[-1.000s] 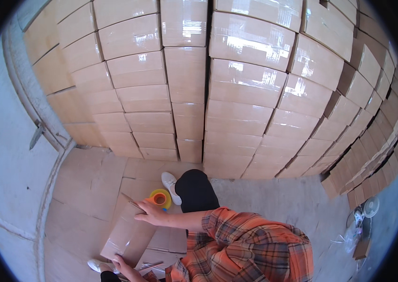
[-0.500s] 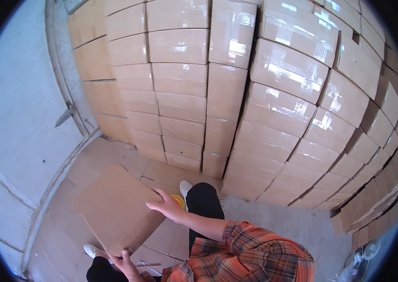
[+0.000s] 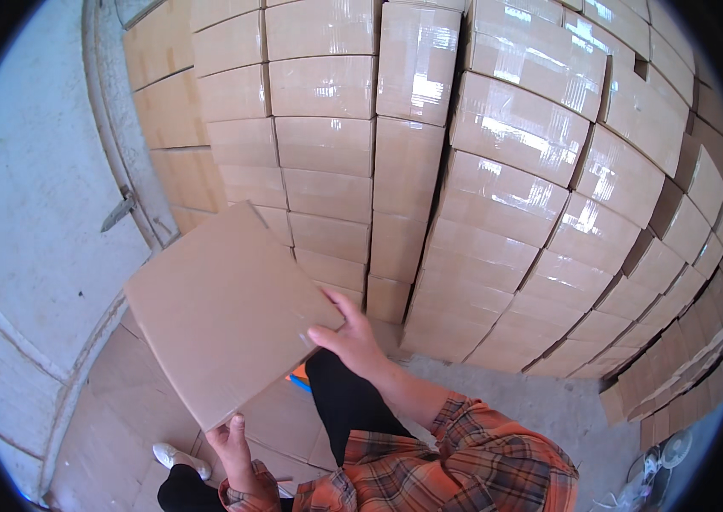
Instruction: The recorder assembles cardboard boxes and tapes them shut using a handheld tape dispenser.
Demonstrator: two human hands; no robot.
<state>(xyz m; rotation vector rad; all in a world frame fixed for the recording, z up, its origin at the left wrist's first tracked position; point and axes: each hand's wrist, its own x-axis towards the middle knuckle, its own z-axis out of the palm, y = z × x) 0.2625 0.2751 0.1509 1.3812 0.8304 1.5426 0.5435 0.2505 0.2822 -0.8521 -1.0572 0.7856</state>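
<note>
I hold a brown cardboard box [image 3: 225, 316] up in front of me, with its broad plain face turned toward me and tilted. My left hand [image 3: 232, 448] is closed on its near corner, the thumb lying at the edge. Around the right-hand edge my right hand [image 3: 349, 333] is closed too, thumb on the face and fingers along the far side. The box's underside is hidden.
Taped cartons [image 3: 515, 188] are stacked in a tall wall ahead and to the right. A white door [image 3: 46, 222] with a metal latch [image 3: 118, 212] stands at left. Flat cardboard [image 3: 122, 410] covers the floor. A small fan [image 3: 676, 450] sits at lower right.
Both hands have raised the box toward the stacked cartons, and its face has turned more toward me. It now covers the lower left cartons. The yellow round thing by my foot is mostly hidden.
</note>
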